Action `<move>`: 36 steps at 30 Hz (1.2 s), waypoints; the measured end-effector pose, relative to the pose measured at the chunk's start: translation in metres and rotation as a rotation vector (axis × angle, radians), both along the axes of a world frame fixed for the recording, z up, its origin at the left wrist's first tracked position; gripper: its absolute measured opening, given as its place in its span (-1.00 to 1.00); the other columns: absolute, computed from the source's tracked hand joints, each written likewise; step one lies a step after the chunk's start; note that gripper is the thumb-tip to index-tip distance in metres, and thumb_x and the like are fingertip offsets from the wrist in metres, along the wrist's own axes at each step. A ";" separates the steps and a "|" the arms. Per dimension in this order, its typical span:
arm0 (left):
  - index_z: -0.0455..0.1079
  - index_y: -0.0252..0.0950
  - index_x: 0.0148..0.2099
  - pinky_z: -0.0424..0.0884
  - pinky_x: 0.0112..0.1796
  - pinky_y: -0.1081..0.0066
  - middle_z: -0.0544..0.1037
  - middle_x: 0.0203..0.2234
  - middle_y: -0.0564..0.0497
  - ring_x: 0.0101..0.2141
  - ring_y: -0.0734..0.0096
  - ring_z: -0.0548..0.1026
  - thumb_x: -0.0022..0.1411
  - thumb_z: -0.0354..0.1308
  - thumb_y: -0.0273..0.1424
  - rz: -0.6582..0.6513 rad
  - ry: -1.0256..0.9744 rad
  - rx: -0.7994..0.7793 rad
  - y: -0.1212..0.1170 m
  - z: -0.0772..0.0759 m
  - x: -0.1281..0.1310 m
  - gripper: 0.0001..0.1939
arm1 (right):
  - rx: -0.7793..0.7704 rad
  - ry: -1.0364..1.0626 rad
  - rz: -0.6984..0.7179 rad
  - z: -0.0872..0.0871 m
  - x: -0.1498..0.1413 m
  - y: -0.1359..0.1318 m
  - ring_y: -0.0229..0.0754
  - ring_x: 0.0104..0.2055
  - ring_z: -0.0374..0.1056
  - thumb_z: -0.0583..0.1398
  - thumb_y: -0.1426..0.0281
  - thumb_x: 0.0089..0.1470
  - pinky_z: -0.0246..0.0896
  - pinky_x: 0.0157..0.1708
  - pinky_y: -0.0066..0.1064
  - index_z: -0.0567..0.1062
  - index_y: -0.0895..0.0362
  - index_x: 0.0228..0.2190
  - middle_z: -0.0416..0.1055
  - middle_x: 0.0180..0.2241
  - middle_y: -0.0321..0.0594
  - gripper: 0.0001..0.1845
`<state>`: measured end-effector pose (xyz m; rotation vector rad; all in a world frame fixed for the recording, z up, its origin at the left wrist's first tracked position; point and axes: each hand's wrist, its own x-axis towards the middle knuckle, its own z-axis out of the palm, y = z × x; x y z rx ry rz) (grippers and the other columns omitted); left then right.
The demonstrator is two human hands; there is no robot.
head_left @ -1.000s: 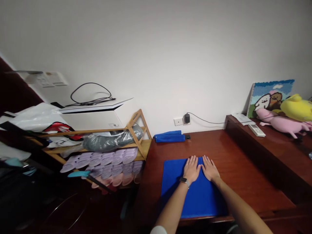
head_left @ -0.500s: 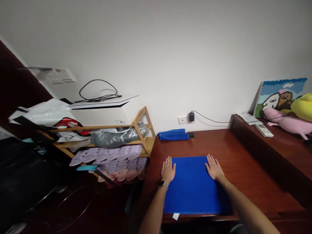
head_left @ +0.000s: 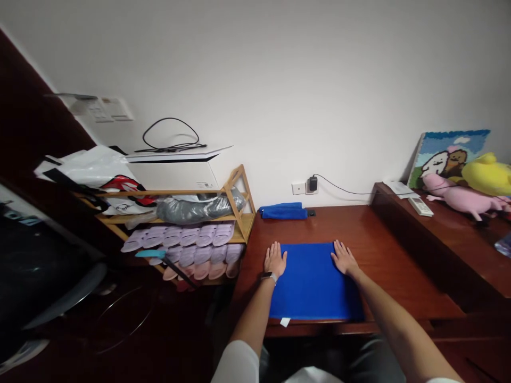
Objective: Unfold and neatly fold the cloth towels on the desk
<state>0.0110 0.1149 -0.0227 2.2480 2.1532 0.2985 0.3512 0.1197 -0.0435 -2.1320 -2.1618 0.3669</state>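
Although they grip nothing, the left hand and the right hand lie flat and open, well apart, at the top corners of the blue cloth. The cloth lies spread out on the wooden surface, near its front edge, and no fold shows on it. A small white tag pokes out at the bottom. At 12 o'clock from the cloth, a folded blue towel sits by the wall. At 9 o'clock, lilac slippers fill a bamboo rack.
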 end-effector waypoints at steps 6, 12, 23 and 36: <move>-0.02 -0.33 0.56 -0.03 0.45 0.10 0.14 0.48 -0.12 0.47 0.24 0.05 0.57 -0.35 -0.19 -0.217 0.002 0.107 -0.027 0.005 0.039 -0.35 | 0.115 0.026 0.037 0.004 -0.003 -0.021 -0.13 0.58 -0.34 -0.29 0.12 0.42 -0.43 0.51 -0.15 -0.10 0.24 0.50 -0.21 0.54 -0.15 -0.22; 0.10 -0.34 0.52 0.00 0.44 0.13 0.18 0.47 -0.10 0.47 0.28 0.06 0.58 -0.38 -0.16 -0.433 -0.052 0.118 -0.026 0.002 0.126 -0.34 | 0.041 0.017 -0.002 0.005 -0.010 -0.002 -0.07 0.57 -0.29 -0.25 0.16 0.42 -0.38 0.51 -0.10 -0.07 0.27 0.49 -0.21 0.53 -0.09 -0.23; 0.00 -0.23 0.56 0.01 0.43 0.08 0.11 0.49 -0.06 0.48 0.23 0.03 0.55 -0.36 -0.06 -0.328 -0.020 -0.023 0.017 -0.019 0.126 -0.31 | 0.081 0.015 0.003 -0.017 -0.006 0.002 -0.09 0.57 -0.27 -0.27 0.15 0.42 -0.38 0.51 -0.11 -0.06 0.24 0.50 -0.18 0.53 -0.15 -0.23; 0.09 -0.35 0.53 -0.01 0.43 0.10 0.14 0.48 -0.14 0.47 0.17 0.07 0.54 -0.29 -0.17 0.037 0.022 0.020 0.003 -0.010 0.002 -0.33 | -0.010 -0.049 -0.029 0.008 -0.008 -0.002 -0.08 0.58 -0.33 -0.28 0.16 0.42 -0.42 0.50 -0.06 -0.12 0.21 0.50 -0.23 0.55 -0.16 -0.24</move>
